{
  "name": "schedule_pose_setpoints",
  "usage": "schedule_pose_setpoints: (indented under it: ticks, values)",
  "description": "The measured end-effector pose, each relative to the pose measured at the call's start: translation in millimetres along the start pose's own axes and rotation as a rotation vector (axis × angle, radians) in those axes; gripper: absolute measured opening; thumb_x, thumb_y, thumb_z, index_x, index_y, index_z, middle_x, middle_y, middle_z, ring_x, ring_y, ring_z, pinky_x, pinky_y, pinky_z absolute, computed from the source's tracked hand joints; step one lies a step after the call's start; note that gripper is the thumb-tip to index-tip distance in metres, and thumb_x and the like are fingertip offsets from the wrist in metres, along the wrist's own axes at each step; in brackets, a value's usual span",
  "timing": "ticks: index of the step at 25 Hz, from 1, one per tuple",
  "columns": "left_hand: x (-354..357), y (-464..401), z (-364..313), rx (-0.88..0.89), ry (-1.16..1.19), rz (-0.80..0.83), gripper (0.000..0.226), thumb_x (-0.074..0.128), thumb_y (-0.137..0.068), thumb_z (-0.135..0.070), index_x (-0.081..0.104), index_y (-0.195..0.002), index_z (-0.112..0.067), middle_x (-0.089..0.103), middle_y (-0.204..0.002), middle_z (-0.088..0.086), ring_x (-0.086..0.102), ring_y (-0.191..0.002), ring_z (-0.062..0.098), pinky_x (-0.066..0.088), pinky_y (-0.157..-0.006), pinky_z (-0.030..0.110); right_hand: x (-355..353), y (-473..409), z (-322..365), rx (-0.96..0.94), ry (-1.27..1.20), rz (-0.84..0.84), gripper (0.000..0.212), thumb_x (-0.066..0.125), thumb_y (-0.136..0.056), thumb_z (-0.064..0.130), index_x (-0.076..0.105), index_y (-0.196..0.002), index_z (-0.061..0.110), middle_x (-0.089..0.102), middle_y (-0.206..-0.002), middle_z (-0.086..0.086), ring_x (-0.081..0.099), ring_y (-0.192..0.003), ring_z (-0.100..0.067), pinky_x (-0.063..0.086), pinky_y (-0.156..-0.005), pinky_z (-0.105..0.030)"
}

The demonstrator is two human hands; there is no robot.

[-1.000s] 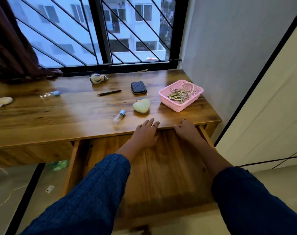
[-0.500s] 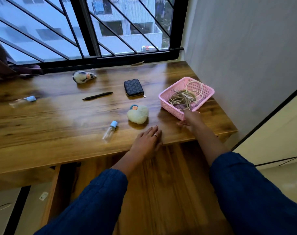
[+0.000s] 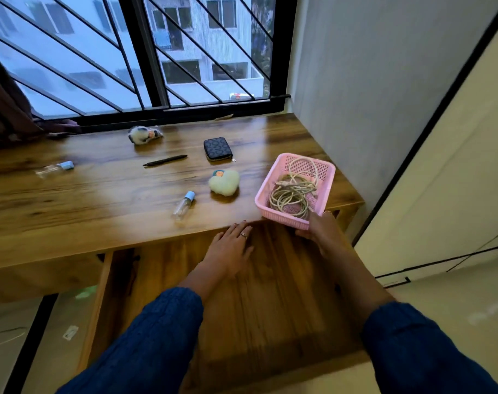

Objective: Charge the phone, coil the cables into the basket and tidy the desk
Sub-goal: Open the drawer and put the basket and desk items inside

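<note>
Basket (image 3: 321,173) with coiled cables (image 3: 291,194) sits at the desk's right front corner, right hand (image 3: 323,233) gripping its near rim, left hand (image 3: 230,248) flat, relaxed.

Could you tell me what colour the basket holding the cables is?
The basket is pink, seen in the head view.

We see the basket (image 3: 296,177) at the desk's (image 3: 100,200) right front edge, cables (image 3: 293,194) in it; wallet (image 3: 217,149) behind-left, pen (image 3: 165,160) left of wallet, open drawer (image 3: 270,294) below front.
</note>
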State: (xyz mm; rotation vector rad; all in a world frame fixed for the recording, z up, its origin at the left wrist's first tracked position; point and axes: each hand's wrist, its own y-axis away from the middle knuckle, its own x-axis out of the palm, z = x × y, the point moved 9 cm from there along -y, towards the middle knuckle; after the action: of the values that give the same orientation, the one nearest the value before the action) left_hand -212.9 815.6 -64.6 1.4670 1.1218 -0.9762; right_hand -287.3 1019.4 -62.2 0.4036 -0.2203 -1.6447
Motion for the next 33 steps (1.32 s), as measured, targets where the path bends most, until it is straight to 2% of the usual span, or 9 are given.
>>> schedule_pose_setpoints:
  ticks: [4,7,12,15,18,21,25,27,33]
  values:
    - [5,69,-2,-0.086,0.027,-0.034,0.063,0.037,-0.098,-0.042,0.010,-0.151,-0.021,0.003,-0.160,-0.001,0.005,-0.147,0.017,0.016,-0.119,0.043,-26,69,-32,-0.058,0.217,0.000,0.039,0.057,-0.089,0.043,0.056,-0.114,0.013,0.066,-0.105,-0.004,0.069,-0.086,-0.024,0.060,-0.071,-0.043]
    - [12,113,9,-0.169,0.046,-0.057,0.064,0.039,-0.098,-0.041,0.011,-0.151,-0.020,0.003,-0.161,-0.001,0.005,-0.148,0.019,0.017,-0.118,0.045,-29,117,-47,-0.109,0.350,0.047,0.033,0.055,-0.091,0.044,0.055,-0.105,0.014,0.066,-0.105,-0.006,0.067,-0.085,-0.021,0.058,-0.063,-0.034]
    - [30,182,39,-0.302,0.063,-0.065,0.063,0.036,-0.099,-0.040,0.007,-0.152,-0.021,-0.001,-0.161,-0.001,-0.001,-0.148,0.020,0.011,-0.117,0.044,0,176,-80,-0.137,0.461,0.261,0.033,0.049,-0.097,0.031,0.053,-0.116,0.004,0.061,-0.114,-0.008,0.062,-0.085,-0.014,0.055,-0.061,-0.020]
    - [32,209,67,-0.376,0.066,-0.081,0.060,0.034,-0.100,-0.037,0.007,-0.151,-0.020,-0.002,-0.161,0.000,-0.001,-0.148,0.020,0.011,-0.118,0.044,32,180,-104,-0.090,0.413,0.377,0.031,0.052,-0.095,0.025,0.055,-0.116,0.002,0.063,-0.111,-0.014,0.068,-0.086,-0.024,0.061,-0.070,-0.039]
    - [27,227,104,-0.451,0.104,-0.121,0.056,0.031,-0.102,-0.030,0.008,-0.151,-0.020,-0.002,-0.161,-0.001,-0.002,-0.148,0.019,0.010,-0.119,0.043,73,189,-116,-0.026,0.366,0.466,0.020,0.051,-0.093,0.013,0.056,-0.110,0.003,0.064,-0.100,-0.013,0.067,-0.082,-0.027,0.060,-0.071,-0.042]
    - [21,233,140,-0.505,0.104,-0.166,0.056,0.031,-0.102,-0.026,0.007,-0.152,-0.020,-0.002,-0.161,-0.002,-0.002,-0.148,0.018,0.008,-0.118,0.042,116,187,-126,0.021,0.341,0.506,0.012,0.049,-0.090,0.010,0.057,-0.097,0.005,0.063,-0.107,-0.021,0.065,-0.094,-0.037,0.055,-0.081,-0.054]
    - [17,230,185,-0.531,0.122,-0.179,0.056,0.030,-0.101,-0.024,0.006,-0.152,-0.018,-0.001,-0.161,-0.001,-0.002,-0.148,0.019,0.009,-0.119,0.043,172,174,-139,0.094,0.323,0.535,0.023,0.044,-0.094,0.006,0.051,-0.115,-0.001,0.061,-0.101,-0.016,0.065,-0.081,-0.027,0.060,-0.062,-0.036]
    - [16,224,209,-0.519,0.122,-0.177,0.057,0.029,-0.101,-0.023,0.003,-0.152,-0.018,-0.001,-0.161,0.000,-0.001,-0.148,0.019,0.009,-0.120,0.043,200,171,-140,0.118,0.300,0.539,0.018,0.042,-0.094,0.003,0.051,-0.110,0.000,0.062,-0.092,-0.011,0.064,-0.076,-0.024,0.059,-0.055,-0.030]
    - [7,190,241,-0.410,0.132,-0.178,0.055,0.026,-0.102,-0.026,0.005,-0.152,-0.017,-0.001,-0.160,0.000,-0.001,-0.148,0.017,0.010,-0.119,0.040,247,153,-143,0.128,0.274,0.484,0.021,0.039,-0.095,0.001,0.048,-0.113,-0.001,0.059,-0.097,-0.011,0.062,-0.079,-0.023,0.058,-0.060,-0.031]
